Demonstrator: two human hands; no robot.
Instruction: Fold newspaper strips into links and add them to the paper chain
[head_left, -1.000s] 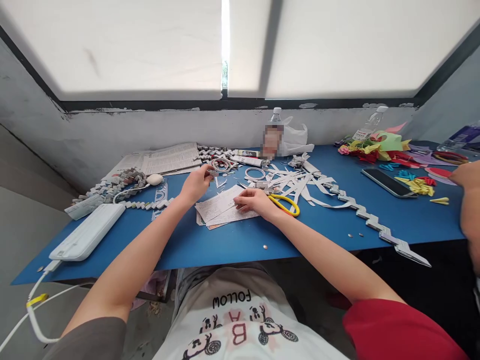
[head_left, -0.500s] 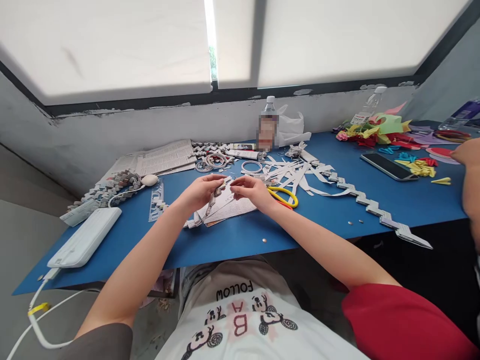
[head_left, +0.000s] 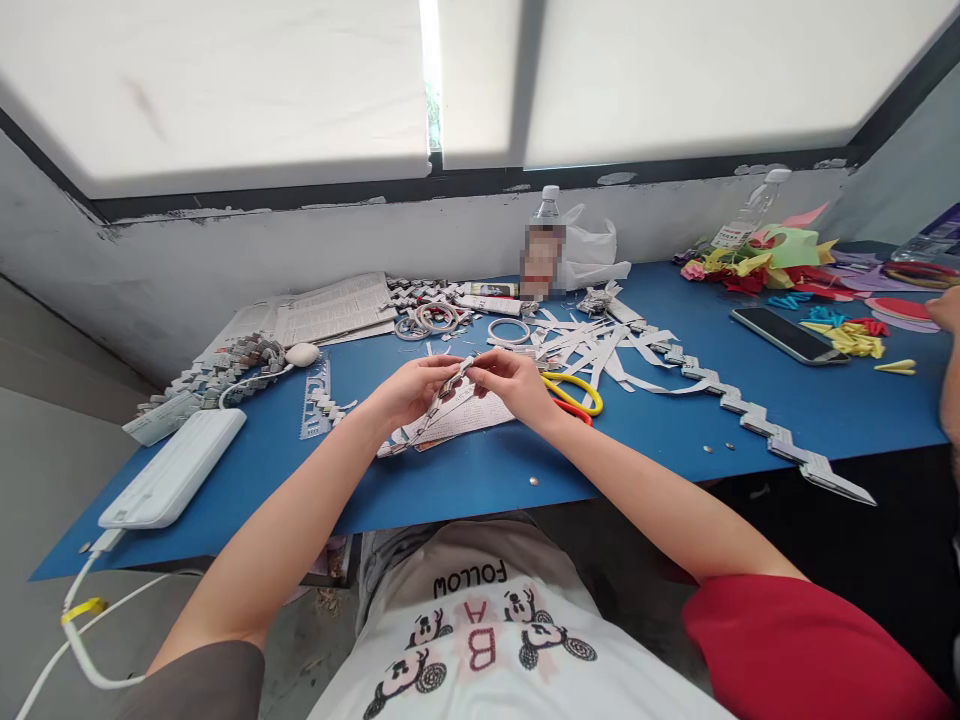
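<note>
A folded paper chain [head_left: 435, 405] in a zigzag weave runs down from my fingers to the table. My left hand [head_left: 411, 392] is closed around its upper part. At the chain's top end, my right hand [head_left: 514, 383] pinches with thumb and fingers, close against the left fingertips. Beneath both hands lie printed paper sheets [head_left: 487, 413]. Yellow- and red-handled scissors [head_left: 577, 392] rest beside my right wrist, their blades hidden. Beyond them is a pile of loose paper strips [head_left: 577, 345].
A longer paper chain [head_left: 757, 422] stretches across the table's right side, near a phone [head_left: 787, 335]. On the left are a white power bank [head_left: 172, 470] with a cable, a ruler [head_left: 315, 400] and newspapers [head_left: 330, 315]. A bottle [head_left: 544, 245] stands at the back. Another person's hand [head_left: 946, 310] shows at right.
My right fingers have closed in on the chain's top end and now meet the left hand. The other person's arm at right has shifted outward. The view has turned slightly.
</note>
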